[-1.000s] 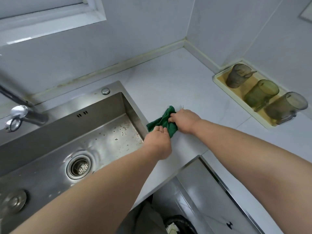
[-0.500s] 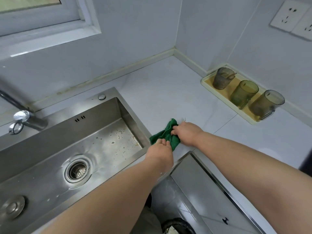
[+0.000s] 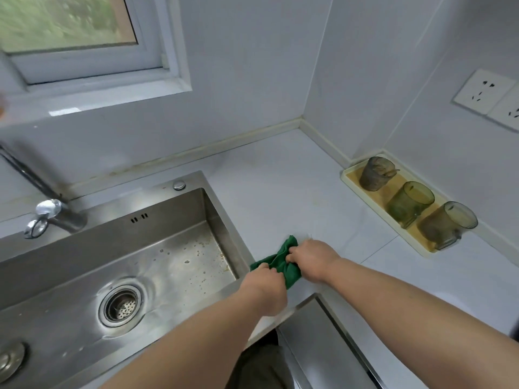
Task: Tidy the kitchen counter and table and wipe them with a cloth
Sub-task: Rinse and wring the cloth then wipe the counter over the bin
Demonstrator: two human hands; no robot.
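Cloth [image 3: 280,262], one, green, lay bunched on counter [image 3: 280,192] just right of sink [image 3: 213,209], left hand [image 3: 265,287] and right hand [image 3: 311,259] both gripping it; three glasses on one tray [image 3: 348,178] well right.

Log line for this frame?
left hand: grips green cloth | right hand: grips green cloth | place: counter beside sink

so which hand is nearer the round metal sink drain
Left. The left hand is right of the round metal sink drain, at the basin's rim; the right hand is farther right.
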